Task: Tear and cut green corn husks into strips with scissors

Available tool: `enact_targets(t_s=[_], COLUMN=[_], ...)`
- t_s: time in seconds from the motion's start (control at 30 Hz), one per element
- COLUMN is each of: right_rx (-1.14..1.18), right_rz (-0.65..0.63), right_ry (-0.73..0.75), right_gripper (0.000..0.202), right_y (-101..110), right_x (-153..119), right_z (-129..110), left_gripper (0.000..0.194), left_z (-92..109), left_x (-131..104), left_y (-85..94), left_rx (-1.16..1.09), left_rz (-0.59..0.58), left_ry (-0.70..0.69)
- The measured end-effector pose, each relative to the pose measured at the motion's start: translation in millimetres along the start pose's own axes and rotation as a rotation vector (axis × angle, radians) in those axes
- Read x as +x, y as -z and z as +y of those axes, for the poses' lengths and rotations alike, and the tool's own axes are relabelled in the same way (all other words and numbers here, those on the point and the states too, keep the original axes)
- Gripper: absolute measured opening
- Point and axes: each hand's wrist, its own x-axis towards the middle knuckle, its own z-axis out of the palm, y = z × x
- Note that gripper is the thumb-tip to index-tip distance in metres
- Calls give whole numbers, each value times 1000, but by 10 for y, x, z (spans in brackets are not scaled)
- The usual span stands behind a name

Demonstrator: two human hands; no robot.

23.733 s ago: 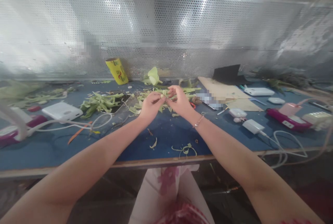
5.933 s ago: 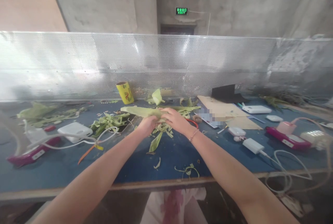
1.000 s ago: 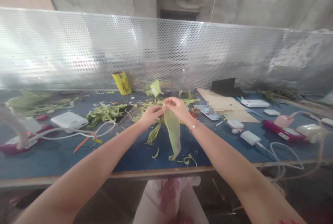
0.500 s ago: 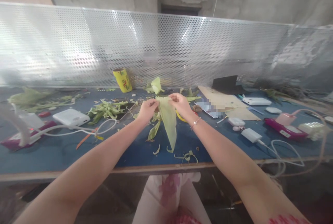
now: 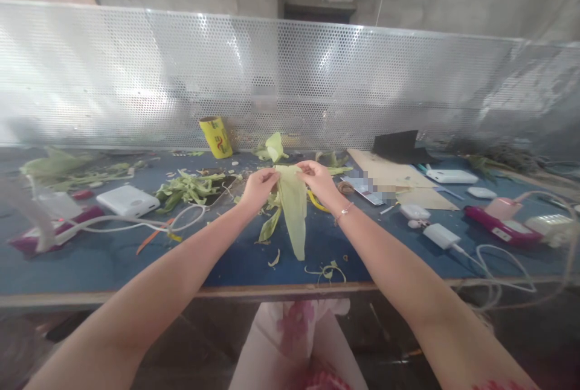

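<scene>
Across the back edge of the tabletop [image 5: 231,269] we see the perforated metal screen [image 5: 299,82]; the tabletop itself is blue, with a lighter band along its near edge. The left forearm [image 5: 194,260] and right forearm [image 5: 399,263] reach in over this near edge and converge towards the middle. Near the back edge, right of centre, we note the brown paper sheet [image 5: 385,174]; left of centre lies the heap of green strips [image 5: 190,189]. Between the hands, over the middle of the tabletop, is the pale green husk [image 5: 293,212], wide at the top and tapering towards the near edge; we cannot tell whether its tip touches the surface. The left hand [image 5: 259,189], fingers curled, has its grip pinched closed on the husk's upper left corner. The right hand [image 5: 318,180] mirrors it at the upper right corner, index finger bent over the top, its grip likewise closed on the husk. Near the back edge we find the yellow tube [image 5: 217,137], tilted; towards the near edge, the thin curl [image 5: 332,270]. Smallest, we mark the bracelet [image 5: 344,209] around the right wrist.
</scene>
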Motion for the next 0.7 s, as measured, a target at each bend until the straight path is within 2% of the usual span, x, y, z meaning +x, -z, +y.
enact_targets(t_s=[0.23,0.47,0.7], right_rx=[-16,-22,15], right_rz=[7,-6,-12], right_ry=[20,31,-26], right_gripper=[17,17,18], right_y=[-9,-8,-12], right_x=[3,2,-12], right_z=[36,46,-12], left_gripper=[23,22,22], left_z=[135,100,103], left_x=[-82,-67,-50], left_y=[-59,-36,-36], left_rx=[-74,-28,-9], left_rz=[-83,-71,-20], left_ry=[54,34,38])
